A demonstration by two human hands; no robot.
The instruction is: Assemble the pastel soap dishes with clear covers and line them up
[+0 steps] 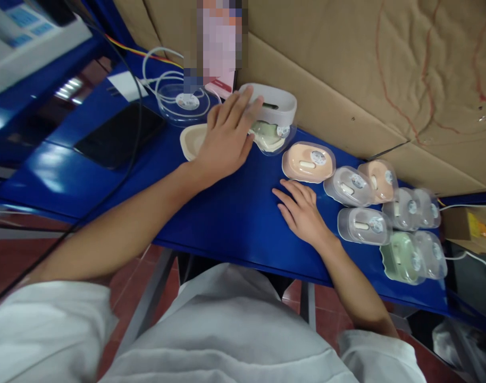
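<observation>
My left hand (229, 135) reaches to the back of the blue table, fingers stretched out. Its fingertips overlap the left end of a pale oblong box (285, 109) with a dark slot; whether they press on it cannot be made out. Just under that box sits a green piece in a clear cover (269, 135). A cream shallow dish (190, 141) lies partly hidden behind the left wrist. My right hand (302, 215) rests on the tabletop with fingers spread, holding nothing. Right beyond its fingertips is a peach box with a clear lid (309, 162).
Several lidded boxes, among them a grey one (365, 226) and a green one (402, 258), stand at the right. A black phone-like slab (119, 135), a white charger (127, 85) with cable and a clear lid (187, 103) lie at the left. A cardboard wall (326, 69) borders the table (235, 213).
</observation>
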